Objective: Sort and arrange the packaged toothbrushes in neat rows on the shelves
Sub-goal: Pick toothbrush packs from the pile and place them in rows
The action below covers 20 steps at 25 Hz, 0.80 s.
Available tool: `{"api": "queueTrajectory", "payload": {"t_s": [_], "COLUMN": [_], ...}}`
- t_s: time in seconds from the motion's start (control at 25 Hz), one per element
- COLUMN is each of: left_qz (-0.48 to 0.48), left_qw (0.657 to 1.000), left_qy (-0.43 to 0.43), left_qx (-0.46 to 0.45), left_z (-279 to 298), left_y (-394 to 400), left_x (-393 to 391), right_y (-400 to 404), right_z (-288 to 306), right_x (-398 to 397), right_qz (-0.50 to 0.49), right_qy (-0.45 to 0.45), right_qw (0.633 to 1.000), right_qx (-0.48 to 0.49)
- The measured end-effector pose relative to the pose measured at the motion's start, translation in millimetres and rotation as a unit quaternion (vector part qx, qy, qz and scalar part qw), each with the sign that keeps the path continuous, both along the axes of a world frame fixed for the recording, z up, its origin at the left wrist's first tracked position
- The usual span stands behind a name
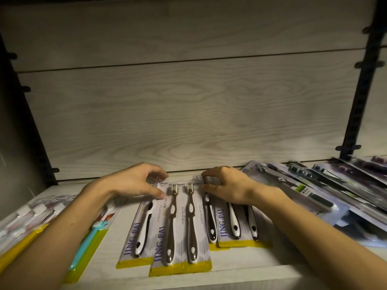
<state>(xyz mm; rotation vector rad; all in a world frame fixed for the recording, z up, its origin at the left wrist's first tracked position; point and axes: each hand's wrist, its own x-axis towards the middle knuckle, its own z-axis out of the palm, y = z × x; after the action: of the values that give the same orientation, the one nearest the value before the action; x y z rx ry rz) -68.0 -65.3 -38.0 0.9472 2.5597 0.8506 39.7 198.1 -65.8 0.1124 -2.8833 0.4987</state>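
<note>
Looking down through the head camera, you see three overlapping toothbrush packs lying flat on a pale wood-grain shelf point(240, 275). Each pack's long axis runs from the shelf's front edge toward the back wall, brush heads at the far end under your fingers, handles and yellow bottom strips nearest you.

The middle pack point(180, 243) holds two dark-handled brushes and lies on top, between your two hands. The left pack point(139, 233), with a white and black brush, sits below your left fingertips, partly tucked under the middle one. The right pack point(234, 227) extends toward you from beneath your right palm.

Beyond your left wrist lies a yellow-edged stack point(88, 248) with a teal brush. Past your right hand, a loose, tilted heap of dark packs point(314, 191) crowds the shelf, close to the right pack's edge.

Your left hand point(134, 183) has curled fingers, thumb and fingertips pinching the far end of the left pack. Your right hand point(226, 187) is also curled, its fingertips gripping the top edge of the packs there; which pack it grips is unclear.
</note>
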Motion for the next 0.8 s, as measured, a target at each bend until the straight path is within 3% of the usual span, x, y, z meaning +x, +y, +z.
{"api": "queueTrajectory", "payload": {"t_s": [0.24,0.4,0.8], "left_qz": [0.016,0.041,-0.005], "left_qw": [0.999,0.993,0.986], "left_qy": [0.003,-0.037,-0.037], "left_qx": [0.032,0.107,0.163], "left_z": [3,7,28], "left_y": [-1,-4,-1], "left_x": [-8,-4,16], "right_y": [0,0,-1], "right_z": [-5,-5,-3], "right_x": [-4,-5,-4], "right_qz": [0.011,0.02,0.03], "right_qy": [0.009,0.022,0.041], "right_qw": [0.999,0.998,0.997], "right_qx": [-0.03,-0.055,-0.053]}}
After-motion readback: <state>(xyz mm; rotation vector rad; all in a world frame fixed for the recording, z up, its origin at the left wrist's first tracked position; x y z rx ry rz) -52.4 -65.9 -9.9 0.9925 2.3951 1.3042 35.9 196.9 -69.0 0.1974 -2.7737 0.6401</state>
